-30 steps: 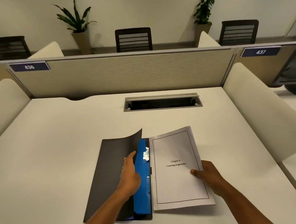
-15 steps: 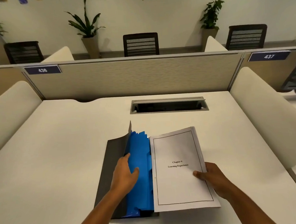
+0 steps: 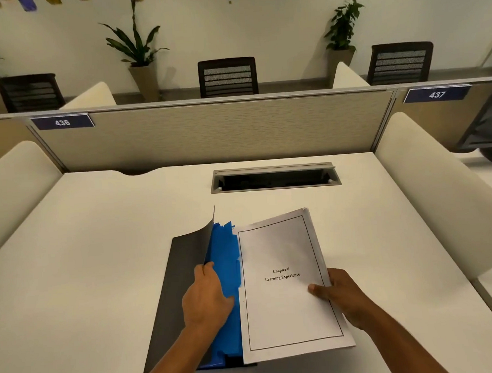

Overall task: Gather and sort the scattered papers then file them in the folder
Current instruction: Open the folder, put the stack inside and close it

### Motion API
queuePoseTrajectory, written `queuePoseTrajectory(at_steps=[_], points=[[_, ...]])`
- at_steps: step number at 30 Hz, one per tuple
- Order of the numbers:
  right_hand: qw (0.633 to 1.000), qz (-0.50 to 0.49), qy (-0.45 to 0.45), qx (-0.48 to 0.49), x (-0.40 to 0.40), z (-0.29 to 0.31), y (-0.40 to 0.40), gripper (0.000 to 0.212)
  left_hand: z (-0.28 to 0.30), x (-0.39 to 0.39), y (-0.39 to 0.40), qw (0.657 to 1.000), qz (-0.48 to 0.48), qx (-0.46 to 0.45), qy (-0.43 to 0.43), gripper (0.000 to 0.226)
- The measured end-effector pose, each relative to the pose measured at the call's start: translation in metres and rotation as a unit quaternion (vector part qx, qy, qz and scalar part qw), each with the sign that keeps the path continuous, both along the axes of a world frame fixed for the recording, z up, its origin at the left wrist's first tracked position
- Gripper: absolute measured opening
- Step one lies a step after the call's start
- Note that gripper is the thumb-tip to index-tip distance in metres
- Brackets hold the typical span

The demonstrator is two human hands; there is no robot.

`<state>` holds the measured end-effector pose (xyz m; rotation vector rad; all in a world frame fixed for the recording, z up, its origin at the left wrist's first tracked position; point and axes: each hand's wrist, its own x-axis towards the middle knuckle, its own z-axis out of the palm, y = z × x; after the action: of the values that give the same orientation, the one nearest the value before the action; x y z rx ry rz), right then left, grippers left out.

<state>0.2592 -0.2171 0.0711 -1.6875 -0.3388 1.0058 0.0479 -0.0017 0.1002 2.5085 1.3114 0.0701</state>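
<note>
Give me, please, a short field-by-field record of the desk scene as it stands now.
surface: white desk
folder: black folder, cover lifted, blue dividers showing
papers: stack titled "Chapter 6 Learning Experience", lying over the folder's right side
left hand: holding the cover's edge, resting on the dividers
right hand: gripping the stack's right edge
filing: not yet done

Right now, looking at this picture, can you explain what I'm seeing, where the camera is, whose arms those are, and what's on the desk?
The camera sits on a person's head, looking forward and down, so both bare arms are the wearer's own. No machine is involved. On the white desk lies a folder with blue dividers inside. The left hand lifts its dark cover. The right hand grips a stack of papers titled "Chapter 6, Learning Experience", beside the dividers.
</note>
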Motion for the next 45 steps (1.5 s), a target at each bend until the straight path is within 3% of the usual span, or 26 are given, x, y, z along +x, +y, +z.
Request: queuePoseTrajectory(at_steps=[3, 8, 15, 19, 28, 35, 40, 45], points=[[1.000, -0.003, 0.000, -0.006, 0.003, -0.001, -0.003, 0.029, 0.002, -0.002, 0.004, 1.000, 0.001, 0.019, 0.001, 0.085], [0.999, 0.006, -0.023, -0.023, 0.003, -0.004, -0.004, 0.027, 0.012, 0.000, 0.007, 1.000, 0.009, 0.014, 0.000, 0.100], [0.998, 0.026, -0.049, -0.034, 0.006, 0.000, 0.000, 0.025, 0.033, 0.009, 0.011, 0.996, 0.033, 0.006, 0.086, 0.122], [0.999, 0.040, -0.019, -0.015, 0.005, 0.007, 0.006, 0.028, 0.030, 0.012, 0.008, 0.992, 0.026, 0.038, 0.120, 0.115], [0.999, 0.022, -0.024, -0.020, 0.007, 0.009, 0.004, 0.027, 0.022, 0.003, 0.014, 0.999, 0.023, -0.028, -0.016, 0.059], [1.000, -0.031, 0.000, 0.001, 0.018, 0.015, 0.005, 0.026, 0.019, 0.003, 0.019, 0.992, 0.023, -0.086, -0.090, 0.069], [0.999, -0.030, 0.006, 0.023, 0.023, 0.030, 0.017, 0.027, 0.013, -0.003, 0.020, 0.985, -0.034, -0.090, -0.144, 0.088], [0.999, 0.023, -0.033, -0.029, 0.019, 0.036, 0.034, 0.027, 0.011, -0.001, 0.021, 0.988, -0.054, -0.070, -0.126, 0.059]])
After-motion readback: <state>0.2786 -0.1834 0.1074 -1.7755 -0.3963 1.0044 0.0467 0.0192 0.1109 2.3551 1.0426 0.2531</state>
